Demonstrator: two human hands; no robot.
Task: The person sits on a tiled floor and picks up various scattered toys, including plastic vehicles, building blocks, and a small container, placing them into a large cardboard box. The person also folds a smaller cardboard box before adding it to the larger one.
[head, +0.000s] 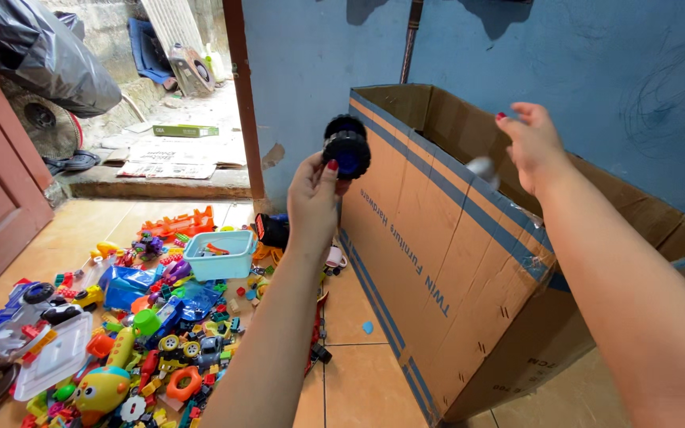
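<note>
My left hand is raised beside the near corner of a large open cardboard box and grips a black toy wheel with a blue hub between thumb and fingers. My right hand hovers over the box's open top with fingers loosely spread and nothing in it. A small blurred pale object is in the air just left of that hand, inside the box opening.
A pile of colourful plastic toys covers the tiled floor at the left, with a light blue tub and an orange toy among them. An open doorway lies behind, a blue wall to the right.
</note>
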